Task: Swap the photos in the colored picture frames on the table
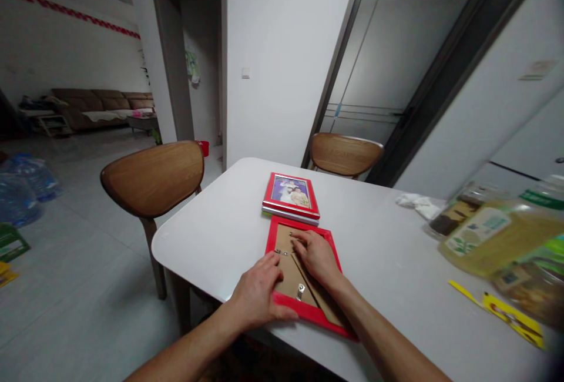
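Note:
A red picture frame (304, 311) lies face down near the table's front edge, its brown backing board (286, 273) upward. A stand leg (319, 294) lies along the backing, partly under my right arm. Small metal clips show on the backing, one at the left (281, 252) and one near the bottom (301, 292). My left hand (258, 291) grips the frame's lower left corner, its thumb along the bottom edge. My right hand (315, 255) is bent over the upper backing, its fingertips close together at the top edge; what they pinch is too small to make out.
Behind it lies a stack of frames, the top red one (293, 194) showing a photo. At the right of the white table (211, 235) stand a bottle of yellow liquid (497, 235), jars, a crumpled tissue (418, 204) and a yellow packet (513, 317). Wooden chairs (154, 176) stand beyond the edges.

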`<control>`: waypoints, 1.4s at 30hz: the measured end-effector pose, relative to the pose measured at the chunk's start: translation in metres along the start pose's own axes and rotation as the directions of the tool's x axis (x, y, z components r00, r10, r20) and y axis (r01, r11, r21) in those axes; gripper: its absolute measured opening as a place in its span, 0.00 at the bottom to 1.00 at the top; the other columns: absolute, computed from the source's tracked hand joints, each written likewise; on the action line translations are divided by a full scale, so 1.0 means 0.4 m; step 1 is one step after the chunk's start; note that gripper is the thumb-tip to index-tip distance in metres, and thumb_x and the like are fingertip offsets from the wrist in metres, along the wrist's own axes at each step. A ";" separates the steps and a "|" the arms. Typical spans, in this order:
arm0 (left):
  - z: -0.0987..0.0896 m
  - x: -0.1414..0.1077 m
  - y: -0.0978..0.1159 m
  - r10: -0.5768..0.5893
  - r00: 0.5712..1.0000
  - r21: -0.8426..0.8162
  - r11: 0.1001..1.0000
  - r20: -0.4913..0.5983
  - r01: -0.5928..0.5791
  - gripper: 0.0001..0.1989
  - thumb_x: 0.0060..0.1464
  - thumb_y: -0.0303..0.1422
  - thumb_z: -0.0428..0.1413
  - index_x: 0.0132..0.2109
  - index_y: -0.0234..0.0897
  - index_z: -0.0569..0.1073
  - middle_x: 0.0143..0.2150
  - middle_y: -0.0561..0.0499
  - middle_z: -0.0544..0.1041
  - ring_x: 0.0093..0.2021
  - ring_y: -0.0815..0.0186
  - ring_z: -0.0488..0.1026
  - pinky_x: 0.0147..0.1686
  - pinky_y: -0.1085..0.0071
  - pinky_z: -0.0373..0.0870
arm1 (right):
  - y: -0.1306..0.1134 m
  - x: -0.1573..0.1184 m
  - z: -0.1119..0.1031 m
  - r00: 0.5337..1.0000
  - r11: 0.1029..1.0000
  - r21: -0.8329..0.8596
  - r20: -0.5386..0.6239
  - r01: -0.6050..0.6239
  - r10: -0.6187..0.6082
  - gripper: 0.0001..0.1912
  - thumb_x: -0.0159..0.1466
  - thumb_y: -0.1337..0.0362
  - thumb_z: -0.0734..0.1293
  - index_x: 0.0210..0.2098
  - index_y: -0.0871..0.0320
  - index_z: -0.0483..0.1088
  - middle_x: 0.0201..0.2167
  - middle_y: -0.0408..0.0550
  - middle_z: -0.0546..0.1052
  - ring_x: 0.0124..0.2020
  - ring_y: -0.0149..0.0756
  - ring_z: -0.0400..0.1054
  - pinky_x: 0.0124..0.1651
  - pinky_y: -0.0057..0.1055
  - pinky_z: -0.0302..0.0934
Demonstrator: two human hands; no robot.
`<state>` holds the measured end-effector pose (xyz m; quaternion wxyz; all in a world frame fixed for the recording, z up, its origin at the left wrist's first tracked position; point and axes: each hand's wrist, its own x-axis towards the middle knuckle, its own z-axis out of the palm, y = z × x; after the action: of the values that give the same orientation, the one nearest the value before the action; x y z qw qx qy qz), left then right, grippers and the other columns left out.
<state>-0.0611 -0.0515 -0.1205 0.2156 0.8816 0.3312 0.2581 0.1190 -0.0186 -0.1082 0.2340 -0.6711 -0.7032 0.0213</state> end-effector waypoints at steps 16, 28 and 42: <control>-0.009 0.001 0.011 -0.022 0.999 -0.021 1.000 0.034 0.023 0.22 0.31 0.47 0.61 0.29 0.36 0.68 0.48 0.41 0.69 0.57 0.55 0.54 0.53 0.63 0.54 | 0.037 0.121 0.043 0.923 0.912 -0.147 -0.029 -0.384 0.384 0.13 0.54 0.58 0.59 0.32 0.59 0.70 0.31 0.54 0.74 0.33 0.40 0.67 0.30 0.30 0.55; -0.006 0.007 0.017 -0.207 0.975 -0.125 0.973 -0.077 0.196 0.35 0.31 0.42 0.62 0.49 0.36 0.63 0.58 0.42 0.55 0.57 0.55 0.53 0.54 0.60 0.53 | 0.107 -0.063 -0.071 0.945 0.946 0.001 -0.042 -0.325 0.324 0.22 0.55 0.57 0.56 0.43 0.63 0.66 0.40 0.57 0.72 0.41 0.42 0.66 0.44 0.34 0.56; -0.034 0.042 0.130 -0.145 0.982 -0.682 0.707 0.121 0.189 0.36 0.39 0.45 0.58 0.54 0.35 0.57 0.54 0.42 0.62 0.54 0.56 0.59 0.52 0.62 0.54 | -0.042 -0.138 -0.276 0.799 0.026 0.991 0.093 -0.134 0.594 0.24 0.48 0.63 0.64 0.45 0.58 0.61 0.43 0.50 0.71 0.43 0.33 0.66 0.37 0.25 0.63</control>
<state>-0.0336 -0.0728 -0.0761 0.5600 0.7115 0.2831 0.3162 0.1423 -0.1044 -0.0208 0.7158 -0.5024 -0.2564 0.4116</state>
